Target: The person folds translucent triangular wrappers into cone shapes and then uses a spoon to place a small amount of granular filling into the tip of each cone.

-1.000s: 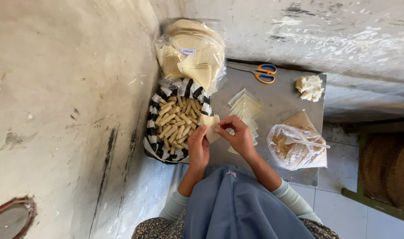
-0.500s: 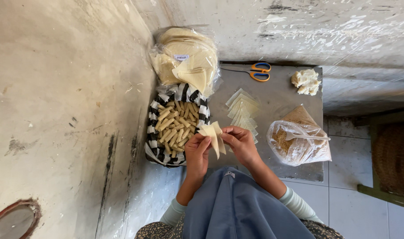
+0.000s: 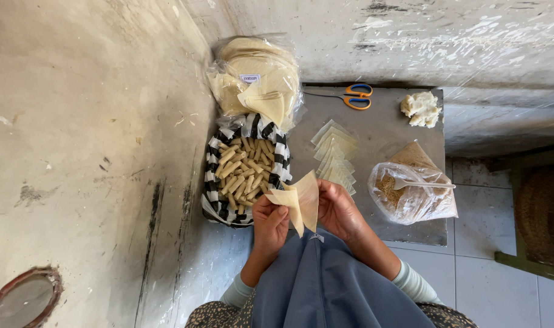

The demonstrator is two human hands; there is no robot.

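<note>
While the head camera looks straight down, both hands pinch one pale pastry sheet [image 3: 299, 204] above the lap, left hand [image 3: 269, 220] gripping its lower edge, right hand [image 3: 337, 209] curled behind it. Plenty rolled already in the striped basket [image 3: 211, 182]; a fanned stack of cut sheets [image 3: 334, 159] waits on the grey table [image 3: 383, 130], and the filling bag [image 3: 410, 194] looks far from used up.

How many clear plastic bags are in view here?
2: the bag of round wrappers at the table's far-left corner, above the striped basket; the bag of filling with a spoon, at the table's right edge.
</note>
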